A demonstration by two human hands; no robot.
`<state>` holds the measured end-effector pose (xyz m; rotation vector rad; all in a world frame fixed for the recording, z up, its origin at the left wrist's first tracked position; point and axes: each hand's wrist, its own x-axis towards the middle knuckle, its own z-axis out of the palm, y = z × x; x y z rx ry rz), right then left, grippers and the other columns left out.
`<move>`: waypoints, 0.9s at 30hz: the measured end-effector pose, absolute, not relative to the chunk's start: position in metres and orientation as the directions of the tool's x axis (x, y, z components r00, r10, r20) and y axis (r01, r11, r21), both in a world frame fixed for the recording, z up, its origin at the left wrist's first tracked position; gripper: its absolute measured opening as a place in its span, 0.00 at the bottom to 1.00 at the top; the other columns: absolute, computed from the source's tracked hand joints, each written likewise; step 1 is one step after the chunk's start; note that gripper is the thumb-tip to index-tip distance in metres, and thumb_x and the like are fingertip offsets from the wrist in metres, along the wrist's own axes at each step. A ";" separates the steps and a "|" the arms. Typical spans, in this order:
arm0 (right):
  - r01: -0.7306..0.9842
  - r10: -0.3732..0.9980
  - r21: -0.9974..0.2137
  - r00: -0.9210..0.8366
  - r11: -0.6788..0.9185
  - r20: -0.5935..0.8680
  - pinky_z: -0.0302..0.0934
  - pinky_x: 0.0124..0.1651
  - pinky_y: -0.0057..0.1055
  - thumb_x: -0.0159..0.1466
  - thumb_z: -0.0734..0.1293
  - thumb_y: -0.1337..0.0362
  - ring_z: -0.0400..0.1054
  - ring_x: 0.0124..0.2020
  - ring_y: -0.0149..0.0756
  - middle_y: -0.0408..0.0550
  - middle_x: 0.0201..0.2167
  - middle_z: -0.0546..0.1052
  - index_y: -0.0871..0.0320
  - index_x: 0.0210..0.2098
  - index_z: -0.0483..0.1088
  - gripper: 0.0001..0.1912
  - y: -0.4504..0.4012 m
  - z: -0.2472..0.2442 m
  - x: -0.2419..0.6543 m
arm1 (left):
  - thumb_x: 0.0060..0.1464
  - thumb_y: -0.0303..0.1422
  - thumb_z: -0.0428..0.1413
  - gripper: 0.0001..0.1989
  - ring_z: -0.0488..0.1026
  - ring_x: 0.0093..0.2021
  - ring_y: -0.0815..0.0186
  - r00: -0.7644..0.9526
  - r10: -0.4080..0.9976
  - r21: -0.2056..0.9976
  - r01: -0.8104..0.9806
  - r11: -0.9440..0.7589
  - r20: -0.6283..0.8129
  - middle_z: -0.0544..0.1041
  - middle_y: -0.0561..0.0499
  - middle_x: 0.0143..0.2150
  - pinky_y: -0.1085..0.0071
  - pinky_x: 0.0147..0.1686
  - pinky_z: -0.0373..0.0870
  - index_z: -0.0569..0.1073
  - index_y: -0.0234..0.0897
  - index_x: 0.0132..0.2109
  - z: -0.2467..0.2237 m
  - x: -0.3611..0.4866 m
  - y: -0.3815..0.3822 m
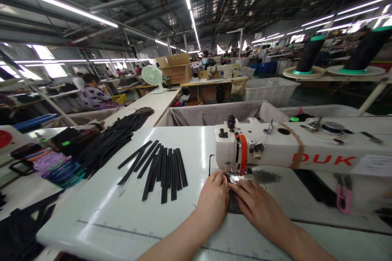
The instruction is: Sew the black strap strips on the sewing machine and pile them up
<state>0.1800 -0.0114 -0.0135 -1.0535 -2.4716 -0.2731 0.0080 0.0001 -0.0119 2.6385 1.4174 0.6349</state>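
My left hand (214, 197) is closed at the front of the white sewing machine (232, 147), its fingers curled and bunched just left of the presser foot (234, 179). From the other side my right hand (260, 202) reaches in, fingers close together and tips bent down beside the foot. The two hands almost meet, and whatever is pinched under the fingertips is hidden. A dark flat patch (234, 204) shows between them; I cannot tell if it is cloth or plate. Black fabric strips (165, 169) lie fanned out on the table left of my hands.
A heap of black strips (114, 140) covers the side table. Pink-handled thread snips (344, 195) and more dark strips (315, 187) lie under the machine arm. Behind stand a cloth-lined bin (214, 114), a fan (153, 76) and a cardboard box (175, 69). A co-worker (94, 94) sits at left.
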 end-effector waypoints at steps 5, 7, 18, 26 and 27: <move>0.719 0.638 0.012 -0.624 0.695 0.451 0.66 0.42 0.43 0.65 0.60 0.72 0.68 0.41 0.46 0.54 0.42 0.75 0.63 0.52 0.67 0.16 -0.012 -0.016 0.182 | 0.58 0.22 0.47 0.13 0.67 0.53 0.51 0.473 0.829 0.279 0.788 -0.550 0.297 0.72 0.37 0.47 0.55 0.51 0.70 0.71 0.26 0.47 -0.009 0.008 0.000; 0.722 0.643 0.003 -0.617 0.692 0.453 0.66 0.42 0.43 0.66 0.59 0.71 0.68 0.41 0.46 0.54 0.43 0.74 0.63 0.52 0.67 0.16 -0.013 -0.017 0.182 | 0.58 0.22 0.47 0.14 0.67 0.53 0.52 0.471 0.830 0.277 0.789 -0.548 0.299 0.72 0.37 0.47 0.55 0.52 0.70 0.70 0.25 0.49 -0.007 0.008 0.000; 0.717 0.637 -0.027 -0.600 0.696 0.484 0.66 0.41 0.42 0.66 0.57 0.72 0.68 0.39 0.43 0.53 0.41 0.74 0.61 0.51 0.67 0.16 -0.013 -0.011 0.180 | 0.57 0.22 0.47 0.13 0.68 0.51 0.53 0.479 0.815 0.276 0.776 -0.567 0.327 0.73 0.39 0.46 0.55 0.51 0.70 0.72 0.28 0.46 -0.006 0.008 0.001; 0.722 0.653 -0.045 -0.595 0.690 0.469 0.66 0.45 0.42 0.64 0.60 0.74 0.67 0.41 0.43 0.52 0.42 0.74 0.60 0.50 0.68 0.16 -0.016 -0.010 0.180 | 0.54 0.21 0.49 0.11 0.71 0.43 0.58 0.352 0.863 0.441 0.751 -0.491 0.362 0.74 0.45 0.41 0.60 0.45 0.72 0.74 0.34 0.39 -0.006 -0.001 0.013; 0.726 0.659 -0.044 -0.595 0.686 0.461 0.66 0.45 0.43 0.63 0.61 0.74 0.67 0.41 0.43 0.52 0.41 0.74 0.60 0.50 0.68 0.16 -0.016 -0.010 0.180 | 0.55 0.21 0.49 0.11 0.71 0.43 0.59 0.305 0.875 0.471 0.751 -0.463 0.376 0.75 0.46 0.40 0.61 0.45 0.71 0.74 0.35 0.38 -0.006 -0.002 0.019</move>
